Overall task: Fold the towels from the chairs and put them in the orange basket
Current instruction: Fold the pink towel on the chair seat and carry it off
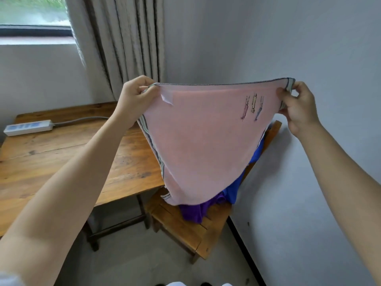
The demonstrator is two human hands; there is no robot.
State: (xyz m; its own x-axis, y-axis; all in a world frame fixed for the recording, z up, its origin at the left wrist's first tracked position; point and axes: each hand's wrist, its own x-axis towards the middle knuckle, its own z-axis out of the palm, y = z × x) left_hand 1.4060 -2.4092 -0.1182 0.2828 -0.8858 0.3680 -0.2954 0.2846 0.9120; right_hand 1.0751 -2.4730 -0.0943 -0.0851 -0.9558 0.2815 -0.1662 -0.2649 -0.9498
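Arms outstretched, we pinch the pink towel (198, 141) by its top corners, left hand (136, 96), right hand (296, 106), above the chair (185, 230).

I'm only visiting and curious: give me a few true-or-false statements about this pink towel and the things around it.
1. The left hand and the right hand each pinch a top corner of the pink towel. True.
2. The pink towel lies folded on the wooden table. False: it hangs spread out in the air, held up by both hands.
3. A blue towel and a purple towel lie on the wooden chair. True.
4. The power strip sits on the chair seat. False: it lies on the table, near its far left edge.
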